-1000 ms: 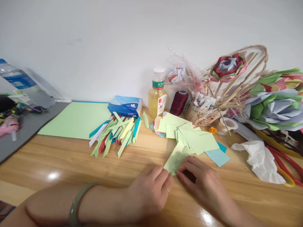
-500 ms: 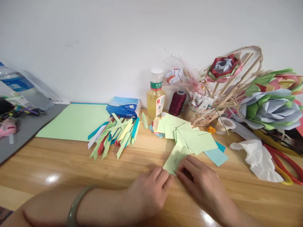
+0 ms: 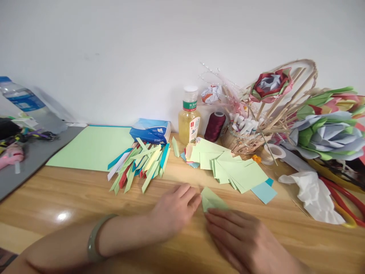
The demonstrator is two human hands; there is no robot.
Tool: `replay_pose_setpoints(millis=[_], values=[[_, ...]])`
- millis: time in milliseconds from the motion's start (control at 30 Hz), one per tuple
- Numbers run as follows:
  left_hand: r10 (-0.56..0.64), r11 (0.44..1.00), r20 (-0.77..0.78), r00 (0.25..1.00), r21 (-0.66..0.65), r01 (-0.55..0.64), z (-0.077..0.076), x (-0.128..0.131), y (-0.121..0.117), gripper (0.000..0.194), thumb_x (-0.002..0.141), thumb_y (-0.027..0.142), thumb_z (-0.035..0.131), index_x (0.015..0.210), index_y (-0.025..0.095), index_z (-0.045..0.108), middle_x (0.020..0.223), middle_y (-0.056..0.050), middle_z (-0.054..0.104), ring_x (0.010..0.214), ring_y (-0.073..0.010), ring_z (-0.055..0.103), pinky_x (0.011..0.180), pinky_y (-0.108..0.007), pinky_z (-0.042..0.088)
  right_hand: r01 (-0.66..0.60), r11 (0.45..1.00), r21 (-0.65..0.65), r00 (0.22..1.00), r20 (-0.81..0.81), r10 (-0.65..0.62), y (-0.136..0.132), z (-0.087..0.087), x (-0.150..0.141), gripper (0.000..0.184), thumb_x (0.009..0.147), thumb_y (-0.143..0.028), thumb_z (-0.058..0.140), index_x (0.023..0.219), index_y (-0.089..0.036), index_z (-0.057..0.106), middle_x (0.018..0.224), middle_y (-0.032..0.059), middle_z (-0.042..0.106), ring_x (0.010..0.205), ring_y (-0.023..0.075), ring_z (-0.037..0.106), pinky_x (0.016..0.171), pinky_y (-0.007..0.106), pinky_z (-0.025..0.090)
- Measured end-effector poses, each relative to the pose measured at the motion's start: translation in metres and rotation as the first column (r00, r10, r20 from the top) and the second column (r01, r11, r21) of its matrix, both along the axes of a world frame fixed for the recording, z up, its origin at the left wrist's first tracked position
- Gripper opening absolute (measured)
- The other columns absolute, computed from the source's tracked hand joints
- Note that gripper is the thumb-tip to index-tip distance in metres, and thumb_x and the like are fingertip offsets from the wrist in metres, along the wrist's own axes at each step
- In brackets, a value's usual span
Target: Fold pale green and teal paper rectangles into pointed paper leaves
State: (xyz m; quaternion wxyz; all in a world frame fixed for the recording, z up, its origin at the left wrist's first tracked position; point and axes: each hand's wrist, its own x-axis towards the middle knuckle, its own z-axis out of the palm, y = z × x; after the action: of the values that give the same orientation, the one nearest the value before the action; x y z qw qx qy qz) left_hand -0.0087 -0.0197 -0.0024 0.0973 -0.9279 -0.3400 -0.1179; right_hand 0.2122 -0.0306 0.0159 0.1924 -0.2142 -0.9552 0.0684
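A small light-green paper [image 3: 212, 199], now folded to a slanted shape, lies on the table between my hands. My right hand [image 3: 239, 236] comes over its lower right part, fingers close together, holding it down. Curled and closed, my left hand [image 3: 176, 207] has its fingertips at the paper's left edge; they are a little blurred. Just beyond lies a fanned stack of green paper rectangles [image 3: 241, 173], with a light-blue paper [image 3: 264, 192] sticking out below. To the left is a pile of folded paper strips [image 3: 142, 163] in several colours.
Behind stand a drink bottle [image 3: 188, 123], a tissue pack [image 3: 150, 130], a maroon thread spool [image 3: 215, 126] and a basket [image 3: 242, 142]. Paper flowers [image 3: 327, 133], a crumpled tissue [image 3: 313, 196] and red-handled scissors [image 3: 342, 199] lie right. Large green sheets [image 3: 91, 148] lie left.
The green paper has been folded over and turned, its visible area now smaller. My right hand has moved down and flattened over it; my left hand has shifted slightly up and left.
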Motion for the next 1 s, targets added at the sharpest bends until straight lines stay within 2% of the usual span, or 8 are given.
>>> replay_pose_setpoints(millis=[133, 267, 367, 467, 533, 767, 900, 1000], values=[[-0.023, 0.998, 0.098, 0.995, -0.053, 0.029, -0.001, 0.003, 0.003, 0.016, 0.088, 0.016, 0.049, 0.098, 0.009, 0.06, 0.09, -0.008, 0.06, 0.088, -0.0211, 0.053, 0.074, -0.031, 0.049, -0.015, 0.996, -0.093, 0.998, 0.058, 0.02, -0.007, 0.005, -0.011, 0.031, 0.088, -0.014, 0.045, 0.114, -0.015, 0.062, 0.121, 0.0071, 0.063, 0.115, 0.0203, 0.056, 0.094, 0.031, 0.049], [-0.066, 0.997, 0.182, 0.981, -0.033, 0.073, -0.01, 0.006, 0.001, 0.016, 0.092, 0.015, 0.045, 0.088, 0.014, 0.06, 0.085, -0.005, 0.059, 0.084, -0.0169, 0.054, 0.074, -0.029, 0.049, -0.017, 0.994, -0.108, 0.998, -0.068, 0.009, -0.002, 0.001, -0.007, 0.026, 0.09, -0.016, 0.046, 0.108, -0.017, 0.064, 0.111, 0.0053, 0.069, 0.106, 0.0173, 0.062, 0.092, 0.028, 0.05], [-0.078, 0.995, 0.206, 0.975, -0.038, 0.088, -0.013, 0.007, -0.001, 0.02, 0.095, 0.016, 0.043, 0.085, 0.015, 0.06, 0.084, -0.004, 0.058, 0.081, -0.0144, 0.054, 0.074, -0.026, 0.048, 0.204, 0.973, -0.107, 0.962, -0.162, -0.219, 0.004, -0.003, -0.002, 0.023, 0.092, -0.018, 0.043, 0.1, -0.018, 0.064, 0.092, 0.0062, 0.071, 0.086, 0.017, 0.067, 0.075, 0.028, 0.056], [-0.094, 0.992, 0.198, 0.976, -0.06, 0.108, -0.011, 0.007, -0.002, 0.02, 0.095, 0.017, 0.043, 0.087, 0.015, 0.061, 0.087, -0.004, 0.059, 0.082, -0.0138, 0.054, 0.076, -0.027, 0.048, 0.486, 0.866, -0.117, 0.862, -0.101, -0.497, 0.008, -0.007, 0.001, 0.024, 0.093, -0.03, 0.041, 0.095, -0.019, 0.063, 0.085, 0.0068, 0.067, 0.074, 0.0192, 0.066, 0.059, 0.031, 0.055], [-0.107, 0.99, 0.177, 0.978, -0.077, 0.122, -0.009, 0.007, -0.001, 0.018, 0.095, 0.016, 0.044, 0.091, 0.014, 0.06, 0.09, -0.005, 0.06, 0.086, -0.0149, 0.054, 0.079, -0.028, 0.048, 0.553, 0.822, -0.136, 0.826, -0.047, -0.562, 0.009, -0.009, 0.001, 0.025, 0.093, -0.035, 0.041, 0.092, -0.021, 0.062, 0.083, 0.0053, 0.065, 0.071, 0.0189, 0.065, 0.055, 0.03, 0.053], [-0.145, 0.977, 0.16, 0.976, -0.13, 0.167, -0.002, 0.006, 0.004, 0.02, 0.096, 0.017, 0.041, 0.102, 0.013, 0.06, 0.099, -0.005, 0.06, 0.09, -0.0146, 0.054, 0.081, -0.029, 0.048, 0.614, 0.762, -0.204, 0.778, 0.0, -0.628, 0.014, -0.013, -0.002, 0.023, 0.091, -0.038, 0.045, 0.082, -0.024, 0.061, 0.075, 0.0012, 0.064, 0.062, 0.0163, 0.064, 0.048, 0.025, 0.046], [-0.207, 0.97, 0.148, 0.967, -0.098, 0.223, -0.003, 0.004, 0.008, 0.021, 0.095, 0.015, 0.042, 0.106, 0.012, 0.059, 0.108, -0.007, 0.061, 0.098, -0.018, 0.052, 0.086, -0.033, 0.047, 0.608, 0.77, -0.195, 0.784, -0.006, -0.621, 0.013, -0.014, -0.004, 0.024, 0.091, -0.036, 0.044, 0.078, -0.023, 0.06, 0.071, 0.0006, 0.063, 0.057, 0.0148, 0.061, 0.045, 0.024, 0.043], [-0.232, 0.966, 0.168, 0.958, -0.074, 0.247, -0.004, 0.001, 0.009, 0.023, 0.094, 0.014, 0.042, 0.109, 0.011, 0.058, 0.115, -0.008, 0.06, 0.108, -0.0205, 0.049, 0.094, -0.036, 0.043, 0.564, 0.816, -0.127, 0.819, -0.037, -0.572, 0.011, -0.013, -0.005, 0.025, 0.093, -0.03, 0.041, 0.081, -0.021, 0.06, 0.073, 0.0022, 0.063, 0.063, 0.0161, 0.062, 0.05, 0.025, 0.044]])
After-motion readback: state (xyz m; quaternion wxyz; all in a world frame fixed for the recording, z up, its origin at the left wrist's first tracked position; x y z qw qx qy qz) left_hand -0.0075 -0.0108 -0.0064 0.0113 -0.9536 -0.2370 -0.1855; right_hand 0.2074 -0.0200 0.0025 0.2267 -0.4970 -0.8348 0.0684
